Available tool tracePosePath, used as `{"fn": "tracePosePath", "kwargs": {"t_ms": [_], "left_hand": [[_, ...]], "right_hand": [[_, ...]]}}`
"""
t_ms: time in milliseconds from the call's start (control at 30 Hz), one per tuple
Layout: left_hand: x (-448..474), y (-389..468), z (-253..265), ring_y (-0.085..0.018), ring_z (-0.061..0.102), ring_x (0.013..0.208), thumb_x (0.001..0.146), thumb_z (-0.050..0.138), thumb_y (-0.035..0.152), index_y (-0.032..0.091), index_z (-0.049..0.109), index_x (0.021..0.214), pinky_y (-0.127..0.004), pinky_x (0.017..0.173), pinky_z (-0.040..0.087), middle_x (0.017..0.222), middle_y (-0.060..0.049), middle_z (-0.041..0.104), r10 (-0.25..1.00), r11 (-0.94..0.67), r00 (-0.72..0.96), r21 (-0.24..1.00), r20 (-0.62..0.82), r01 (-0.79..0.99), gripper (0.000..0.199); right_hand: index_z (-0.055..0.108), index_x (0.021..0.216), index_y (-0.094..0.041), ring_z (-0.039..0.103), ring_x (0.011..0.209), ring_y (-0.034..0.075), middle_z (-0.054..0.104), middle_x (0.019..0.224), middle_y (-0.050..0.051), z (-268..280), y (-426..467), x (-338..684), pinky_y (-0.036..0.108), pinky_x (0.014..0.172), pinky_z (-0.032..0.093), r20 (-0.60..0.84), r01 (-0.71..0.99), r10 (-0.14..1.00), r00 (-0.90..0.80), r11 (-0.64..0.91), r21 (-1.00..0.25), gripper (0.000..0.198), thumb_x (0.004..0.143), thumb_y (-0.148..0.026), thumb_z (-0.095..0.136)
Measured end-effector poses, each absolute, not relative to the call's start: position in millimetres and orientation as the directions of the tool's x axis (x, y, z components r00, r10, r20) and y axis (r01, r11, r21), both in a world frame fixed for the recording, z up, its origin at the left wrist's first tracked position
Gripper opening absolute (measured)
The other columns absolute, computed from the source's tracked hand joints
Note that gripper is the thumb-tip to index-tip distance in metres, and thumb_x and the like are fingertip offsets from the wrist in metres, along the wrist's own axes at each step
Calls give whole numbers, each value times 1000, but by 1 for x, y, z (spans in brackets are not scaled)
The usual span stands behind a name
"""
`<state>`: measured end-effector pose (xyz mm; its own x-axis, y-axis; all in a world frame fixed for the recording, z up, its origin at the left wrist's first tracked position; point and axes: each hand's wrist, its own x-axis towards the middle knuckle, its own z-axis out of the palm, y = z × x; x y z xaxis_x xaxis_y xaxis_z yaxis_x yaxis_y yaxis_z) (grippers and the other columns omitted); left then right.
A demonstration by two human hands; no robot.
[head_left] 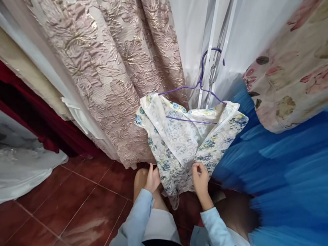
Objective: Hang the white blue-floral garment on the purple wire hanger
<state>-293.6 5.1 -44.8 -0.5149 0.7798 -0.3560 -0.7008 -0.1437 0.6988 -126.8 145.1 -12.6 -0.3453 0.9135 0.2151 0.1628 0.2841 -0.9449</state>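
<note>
A white blouse [174, 156] with blue and yellow flowers hangs in front of me on a purple hanger [200, 83]. The hanger's hook is up among white straps and a metal chain [214, 71]. My left hand [153, 179] is closed at the blouse's lower left side, apparently pinching its edge; the fingertips are partly hidden. With bent, closed fingers, my right hand [200, 178] grips the front opening's edge on the right. The lower hem bunches and dangles between the hands.
Pink-and-gold brocade fabric [101, 50] hangs at left, with red cloth [47, 111] and white cloth [2, 182] beyond. On the right are blue tulle [288, 188] and a floral-print cloth [312, 70]. My legs are below, over a red tiled floor [79, 212].
</note>
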Motion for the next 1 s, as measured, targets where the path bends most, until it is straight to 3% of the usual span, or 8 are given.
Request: {"fn": "tracePosePath", "kwargs": {"t_ms": [233, 400, 533, 633, 767, 833, 933, 1000], "left_hand": [[-283, 37, -49, -36, 63, 124, 64, 87, 52, 13, 75, 105, -46, 113, 43, 116, -14, 76, 634, -20, -750, 966, -186, -257, 57], [-275, 51, -53, -33, 60, 130, 78, 76, 55, 15, 67, 113, -44, 116, 40, 124, -14, 72, 556, 30, -824, 994, -107, -108, 53], [-278, 53, -22, -27, 49, 142, 86, 71, 52, 21, 45, 143, -37, 120, 36, 150, -16, 50, 341, -97, -906, 968, 252, 233, 69], [-297, 67, 33, -26, 45, 144, 94, 65, 48, 21, 38, 147, -37, 120, 36, 151, -19, 45, 254, -155, -814, 852, 523, 499, 65], [-343, 109, 109, -24, 51, 138, 94, 66, 49, 24, 30, 152, -39, 116, 41, 151, -18, 47, 340, -289, -723, 798, 602, 529, 72], [-363, 130, 131, -22, 61, 122, 90, 70, 51, 23, 34, 148, -37, 105, 49, 136, -17, 58, 298, -323, -776, 823, 557, 467, 73], [-380, 151, 146, -17, 67, 90, 91, 69, 52, 18, 56, 123, -31, 90, 53, 92, -6, 65, 327, -356, -767, 824, 552, 441, 49], [-384, 159, 149, -17, 65, 88, 90, 70, 47, 17, 61, 112, -29, 87, 52, 88, -4, 63, 303, -353, -755, 805, 581, 477, 38]], "right_hand": [[52, 102, -21, 50, 64, 15, 49, 70, -6, 74, 227, -141, 29, 68, 43, 448, 50, 894, -8, 448, -893, 35, 84, -46, 70], [45, 68, -23, 42, 57, 14, 43, 57, -5, 122, 246, -151, 28, 60, 33, 557, 236, 824, -107, 565, -791, 34, 91, -46, 57], [41, 63, -24, 40, 54, 14, 42, 53, -4, 134, 229, -163, 28, 58, 28, 608, 273, 755, -247, 656, -704, 36, 90, -43, 55], [39, 61, -24, 42, 54, 14, 45, 54, -3, 140, 224, -170, 29, 59, 28, 607, 278, 741, -289, 671, -687, 37, 89, -42, 56], [40, 62, -24, 43, 55, 14, 45, 55, -3, 150, 226, -171, 29, 59, 29, 626, 271, 734, -264, 680, -682, 36, 89, -42, 56], [40, 62, -23, 41, 55, 14, 44, 55, -3, 155, 225, -170, 28, 58, 29, 640, 259, 709, -296, 704, -661, 35, 89, -41, 55], [40, 60, -23, 39, 54, 13, 46, 55, -2, 159, 222, -170, 28, 57, 27, 646, 252, 668, -368, 741, -622, 35, 88, -40, 54], [41, 59, -22, 40, 53, 13, 47, 54, -2, 159, 223, -170, 28, 57, 27, 641, 270, 656, -399, 752, -601, 35, 86, -39, 55]]}}
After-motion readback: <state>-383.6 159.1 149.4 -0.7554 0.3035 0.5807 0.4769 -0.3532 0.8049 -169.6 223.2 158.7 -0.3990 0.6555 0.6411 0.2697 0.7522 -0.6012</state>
